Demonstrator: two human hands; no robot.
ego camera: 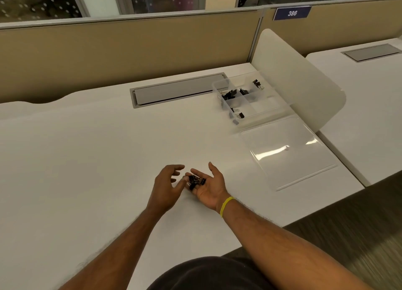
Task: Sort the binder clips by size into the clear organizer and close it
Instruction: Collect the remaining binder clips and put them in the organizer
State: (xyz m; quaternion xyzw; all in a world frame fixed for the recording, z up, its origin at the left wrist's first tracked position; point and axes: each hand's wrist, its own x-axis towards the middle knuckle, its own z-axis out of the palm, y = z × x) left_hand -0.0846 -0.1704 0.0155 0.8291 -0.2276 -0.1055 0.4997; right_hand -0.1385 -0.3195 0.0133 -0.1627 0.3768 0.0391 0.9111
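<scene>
Right hand (pixel 208 185) open, palm up, cradling binder clips (pixel 196 181); left hand (pixel 165 187) fingers (pixel 176 166) released, likely poised to pick by size.

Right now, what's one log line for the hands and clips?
right hand: palm up, cupping loose binder clips | left hand: open, beside them | organizer: open, partly filled | lid: flat on desk

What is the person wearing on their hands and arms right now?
No sleeves or gloves show on either arm. The right hand has a thin yellow band round its wrist; the left hand has nothing at its wrist. A dark garment shows at the bottom edge.
</scene>
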